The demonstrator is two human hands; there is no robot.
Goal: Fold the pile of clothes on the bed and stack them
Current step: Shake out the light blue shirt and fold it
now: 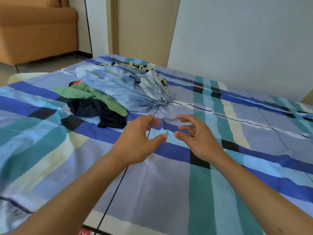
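Nothing is folded yet, I judge: the pile of clothes [122, 87] lies heaped on the bed [169, 192], with a green garment [101, 99] and a dark one [100, 114] spilling from its near edge. My left hand [138, 141] and right hand [198, 138] hover just in front of the pile, fingers loosely curled and holding nothing. Every piece is yet to be folded and stacked.

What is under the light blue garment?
A green garment sticks out from under the light blue garment, over a dark garment; a patterned cloth shows behind. Anything deeper is covered.
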